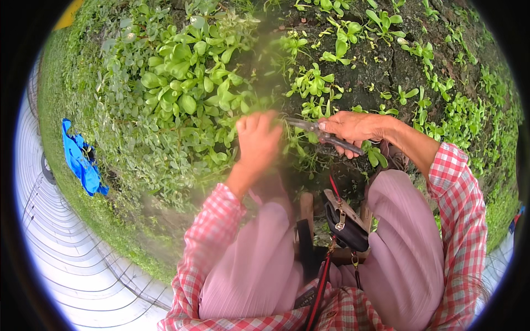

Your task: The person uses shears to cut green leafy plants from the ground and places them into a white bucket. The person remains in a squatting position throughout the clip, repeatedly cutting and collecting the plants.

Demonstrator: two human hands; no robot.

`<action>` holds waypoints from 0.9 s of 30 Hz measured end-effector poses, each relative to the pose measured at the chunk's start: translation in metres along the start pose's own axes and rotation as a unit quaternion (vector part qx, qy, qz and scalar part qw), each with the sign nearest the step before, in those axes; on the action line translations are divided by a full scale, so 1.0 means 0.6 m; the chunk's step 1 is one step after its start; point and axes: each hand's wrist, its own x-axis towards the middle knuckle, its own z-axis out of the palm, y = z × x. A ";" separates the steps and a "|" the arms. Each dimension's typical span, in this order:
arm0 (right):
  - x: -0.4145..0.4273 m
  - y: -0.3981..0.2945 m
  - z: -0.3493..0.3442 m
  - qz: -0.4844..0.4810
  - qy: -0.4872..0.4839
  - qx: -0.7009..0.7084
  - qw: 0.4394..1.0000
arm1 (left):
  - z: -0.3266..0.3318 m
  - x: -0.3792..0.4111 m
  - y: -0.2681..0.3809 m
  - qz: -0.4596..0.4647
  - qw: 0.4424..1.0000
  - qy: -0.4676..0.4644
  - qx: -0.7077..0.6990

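My right hand grips a pair of pruning shears, its blades pointing left towards my other hand. My left hand is curled just beyond the blade tips, among low green stems. Blur on the lens hides whether its fingers hold a stem. Above and to its left spreads a dense clump of plants with spoon-shaped leaves. Smaller rosettes of the same leaf shape grow from the dark soil ahead of the shears.
A small black pouch hangs between my knees on a red-and-black strap. Wooden stool parts show beneath me. Crumpled blue plastic lies on the greenery at left. Ribbed white sheeting borders the bed.
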 end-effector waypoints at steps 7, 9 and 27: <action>0.007 0.008 0.020 -0.018 0.026 0.017 0.999 | -0.008 0.004 -0.002 0.010 1.000 -0.013 -0.006; 0.004 0.005 0.027 -0.032 0.040 0.005 0.999 | -0.008 0.008 0.005 0.024 1.000 -0.012 -0.011; -0.034 0.001 0.047 -0.083 0.111 -0.126 0.982 | 0.005 -0.004 0.007 -0.007 0.996 -0.078 0.034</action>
